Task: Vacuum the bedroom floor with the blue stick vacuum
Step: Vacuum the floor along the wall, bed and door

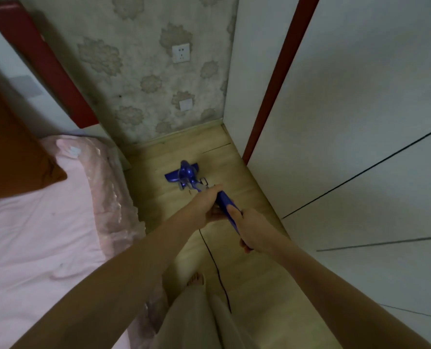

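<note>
My right hand (251,229) and left hand (213,206) both clamp the blue stick vacuum (224,201), its head (183,172) on the floor (254,268) at frame centre.

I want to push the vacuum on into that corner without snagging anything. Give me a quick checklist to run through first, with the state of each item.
1. Both hands on the blue stick vacuum: ok. The left hand grips lower down, the right hand higher up.
2. Vacuum head down on the wooden floor: ok, as far as this view shows.
3. Floor strip ahead, up to the wallpapered wall: ok, nothing lies on it.
4. Black cord clear of the bare foot: not ok, it trails close beside it.
5. Room between the pink bed and the white wardrobe: ok, though narrow.
6. Vacuum running: cannot tell.
</note>
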Action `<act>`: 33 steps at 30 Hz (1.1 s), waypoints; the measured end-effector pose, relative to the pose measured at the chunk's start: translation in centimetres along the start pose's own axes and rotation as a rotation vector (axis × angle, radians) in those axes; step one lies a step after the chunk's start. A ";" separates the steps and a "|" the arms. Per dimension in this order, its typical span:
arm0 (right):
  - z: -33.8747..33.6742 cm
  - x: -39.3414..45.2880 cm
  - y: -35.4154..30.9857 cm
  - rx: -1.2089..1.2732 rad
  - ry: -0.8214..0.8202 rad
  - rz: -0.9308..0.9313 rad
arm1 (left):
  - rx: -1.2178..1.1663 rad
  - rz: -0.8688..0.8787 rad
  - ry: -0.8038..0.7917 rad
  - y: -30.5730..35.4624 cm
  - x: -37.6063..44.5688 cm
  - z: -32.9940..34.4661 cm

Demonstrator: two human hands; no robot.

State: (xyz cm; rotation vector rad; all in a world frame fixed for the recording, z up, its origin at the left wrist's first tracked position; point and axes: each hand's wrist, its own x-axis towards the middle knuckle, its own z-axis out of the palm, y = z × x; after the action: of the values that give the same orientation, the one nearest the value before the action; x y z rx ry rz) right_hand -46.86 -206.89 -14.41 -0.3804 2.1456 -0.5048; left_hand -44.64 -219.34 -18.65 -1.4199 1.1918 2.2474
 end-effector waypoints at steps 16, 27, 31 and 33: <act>6.1 -19.2 9.9 0.418 -0.018 0.027 | 0.345 -0.118 -0.236 -13.7 -13.0 2.6; 12.1 -18.8 8.4 0.602 0.071 0.005 | 0.416 -0.111 -0.205 -14.1 -13.1 -1.1; 10.8 -15.6 8.2 0.559 0.061 0.018 | 0.376 -0.070 -0.160 -12.9 -10.1 -0.6; 9.5 -13.0 8.0 0.536 0.064 0.036 | 0.341 -0.057 -0.142 -11.6 -7.9 -0.1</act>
State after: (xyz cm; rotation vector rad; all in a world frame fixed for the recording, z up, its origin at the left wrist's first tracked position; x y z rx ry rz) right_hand -32.35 -196.26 -14.33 -0.0243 1.9744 -1.0466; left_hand -33.99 -210.27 -18.05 -1.1300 1.3851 1.9531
